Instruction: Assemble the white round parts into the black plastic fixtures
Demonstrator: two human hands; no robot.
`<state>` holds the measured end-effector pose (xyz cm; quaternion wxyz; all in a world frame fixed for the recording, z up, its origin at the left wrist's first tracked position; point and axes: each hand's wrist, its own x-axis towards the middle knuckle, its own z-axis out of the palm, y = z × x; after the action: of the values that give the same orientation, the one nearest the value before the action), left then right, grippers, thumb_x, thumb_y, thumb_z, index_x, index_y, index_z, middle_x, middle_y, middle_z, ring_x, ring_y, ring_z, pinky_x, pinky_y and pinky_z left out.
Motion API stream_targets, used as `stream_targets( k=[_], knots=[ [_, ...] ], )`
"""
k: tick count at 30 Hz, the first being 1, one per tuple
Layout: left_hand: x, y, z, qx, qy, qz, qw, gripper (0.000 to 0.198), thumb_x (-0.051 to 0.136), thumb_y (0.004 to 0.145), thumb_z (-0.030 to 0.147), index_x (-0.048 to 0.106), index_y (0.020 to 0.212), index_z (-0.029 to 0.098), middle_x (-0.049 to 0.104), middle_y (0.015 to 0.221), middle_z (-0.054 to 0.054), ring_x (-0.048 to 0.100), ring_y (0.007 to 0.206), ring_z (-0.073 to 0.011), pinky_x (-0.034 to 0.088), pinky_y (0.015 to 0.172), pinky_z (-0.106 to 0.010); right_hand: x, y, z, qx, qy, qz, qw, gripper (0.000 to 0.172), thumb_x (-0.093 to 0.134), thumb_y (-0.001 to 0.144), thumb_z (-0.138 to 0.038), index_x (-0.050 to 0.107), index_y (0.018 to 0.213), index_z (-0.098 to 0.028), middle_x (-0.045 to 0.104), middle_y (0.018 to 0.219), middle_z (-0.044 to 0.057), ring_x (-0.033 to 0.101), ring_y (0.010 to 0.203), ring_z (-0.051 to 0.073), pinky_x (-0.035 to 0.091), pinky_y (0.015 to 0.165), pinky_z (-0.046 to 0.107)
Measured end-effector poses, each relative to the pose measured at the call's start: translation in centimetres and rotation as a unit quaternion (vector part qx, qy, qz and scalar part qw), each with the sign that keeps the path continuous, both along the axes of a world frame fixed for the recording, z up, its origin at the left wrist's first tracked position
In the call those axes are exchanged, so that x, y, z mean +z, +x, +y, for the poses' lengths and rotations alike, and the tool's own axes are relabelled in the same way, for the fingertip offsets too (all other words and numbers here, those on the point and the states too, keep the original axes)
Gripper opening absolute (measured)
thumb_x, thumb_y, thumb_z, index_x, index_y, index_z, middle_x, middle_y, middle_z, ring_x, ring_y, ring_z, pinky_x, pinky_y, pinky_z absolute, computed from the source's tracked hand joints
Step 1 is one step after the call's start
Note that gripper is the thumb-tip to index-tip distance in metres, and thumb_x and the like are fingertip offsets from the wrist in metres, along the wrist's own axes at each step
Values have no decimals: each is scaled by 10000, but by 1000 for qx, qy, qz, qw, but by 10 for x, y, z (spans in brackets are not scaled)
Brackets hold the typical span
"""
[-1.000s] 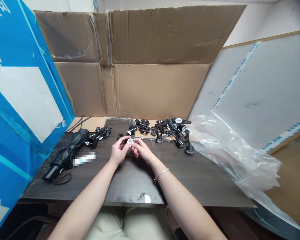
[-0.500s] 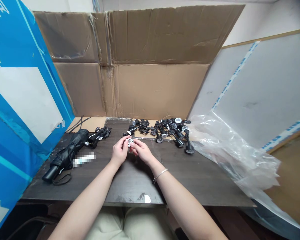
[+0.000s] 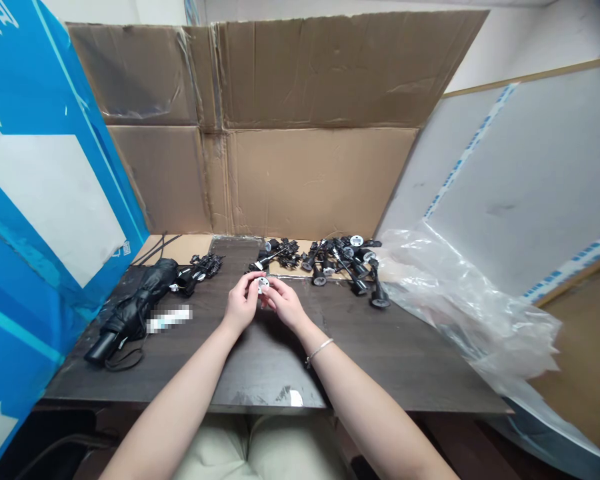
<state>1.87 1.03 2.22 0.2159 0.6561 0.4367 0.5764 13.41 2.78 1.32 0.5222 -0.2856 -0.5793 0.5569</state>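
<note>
A dark brown table [image 3: 380, 360] sits near, in the middle. Big brown cardboard [image 3: 305, 167] stands up along the far side. A blue board [image 3: 25, 100] with a white patch leans on the left. A grey board [image 3: 530, 187] with a blue stripe leans on the right. Above it, far right, a white wall [image 3: 530, 33] shows. The light is soft.

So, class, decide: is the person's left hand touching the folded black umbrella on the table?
Apart. The head view shows bare tabletop between the left hand and the umbrella; the hand pinches a small white part instead.
</note>
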Motion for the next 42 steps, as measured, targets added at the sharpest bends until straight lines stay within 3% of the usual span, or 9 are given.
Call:
stream_targets(
  k=[5,9,14,20,26,33,42],
  knots=[
    [0,1,0,0,-12,-22,1000,270,388,859,327,569,985,170,658,981,-74,639,792,-150,532,620,-231,-1,0,-2,-10,17,-14,1000,258,533,739,-390,548,894,-184,397,435,-97,329,351,59,383,438,229],
    [-3,-1,1,-11,-25,-26,999,280,386,863,337,568,1002,176,648,1010,-73,635,791,-142,533,638,-232,-3,1,-2,-42,36,-53,997,258,513,758,-385,537,912,-179,469,489,-74,396,352,64,359,398,214],
    [-4,-1,2,-8,-14,-12,1000,266,392,864,323,568,998,174,650,1006,-75,627,856,-153,523,720,-252,-1,0,-4,-48,51,-35,997,255,525,749,-382,534,899,-175,518,528,-51,504,433,100,435,465,240],
    [-2,3,-1,-13,-7,-39,999,261,387,865,326,563,977,169,651,973,-78,632,752,-136,520,614,-222,2,-3,-7,-81,76,-21,994,232,537,738,-367,541,869,-177,585,663,-4,519,516,108,465,522,256],
    [-6,5,2,-30,-35,-93,995,266,401,857,358,550,984,177,656,936,-68,575,529,-84,485,480,-200,0,-3,-2,-88,72,-30,993,245,548,737,-370,548,881,-172,553,623,-17,489,495,97,436,500,238],
    [-9,4,4,-12,-25,-95,995,245,462,829,355,569,953,172,653,945,-71,620,709,-127,521,643,-250,-6,-1,1,-95,62,-56,992,261,484,787,-405,546,894,-175,489,564,-45,440,452,84,389,482,224],
    [-10,9,3,18,-5,-107,994,239,461,817,399,508,833,165,639,930,-83,619,656,-124,516,544,-242,-8,-9,-5,-135,94,-88,982,314,396,830,-436,551,912,-176,520,602,-16,451,506,105,369,491,225]
  ],
)
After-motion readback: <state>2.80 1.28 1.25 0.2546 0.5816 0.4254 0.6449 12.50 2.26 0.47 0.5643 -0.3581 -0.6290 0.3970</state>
